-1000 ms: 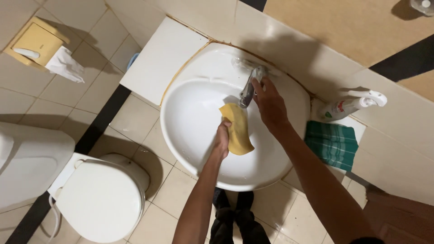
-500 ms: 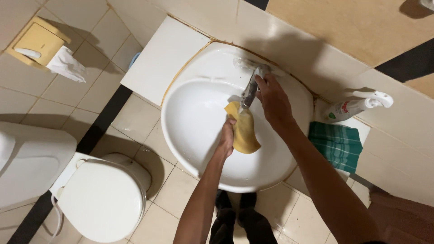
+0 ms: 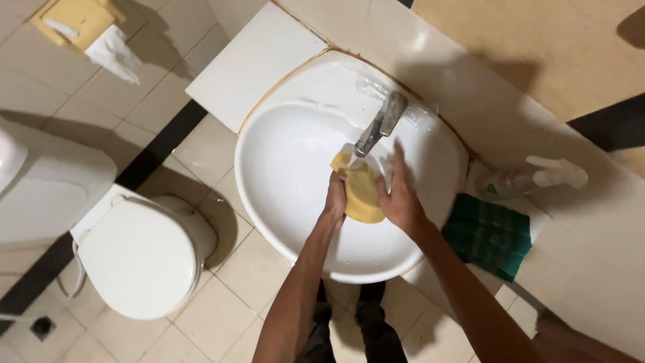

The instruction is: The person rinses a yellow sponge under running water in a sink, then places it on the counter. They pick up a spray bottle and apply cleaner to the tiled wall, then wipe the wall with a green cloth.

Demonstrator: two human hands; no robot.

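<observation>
A yellow sponge (image 3: pixel 361 191) is held over the bowl of a white round sink (image 3: pixel 289 168), just under the spout of a chrome tap (image 3: pixel 380 124). My left hand (image 3: pixel 335 195) grips the sponge's left side. My right hand (image 3: pixel 398 190) lies against its right side with fingers spread and blurred. Whether water runs from the tap is hard to tell.
A white spray bottle (image 3: pixel 531 180) lies on the counter right of the sink, with a green checked cloth (image 3: pixel 489 235) below it. A white toilet (image 3: pixel 138 252) with closed lid stands at lower left. A yellow tissue holder (image 3: pixel 77 20) hangs at upper left.
My right hand has left the tap handle and come down onto the sponge. The view has shifted, so the sink sits more centrally.
</observation>
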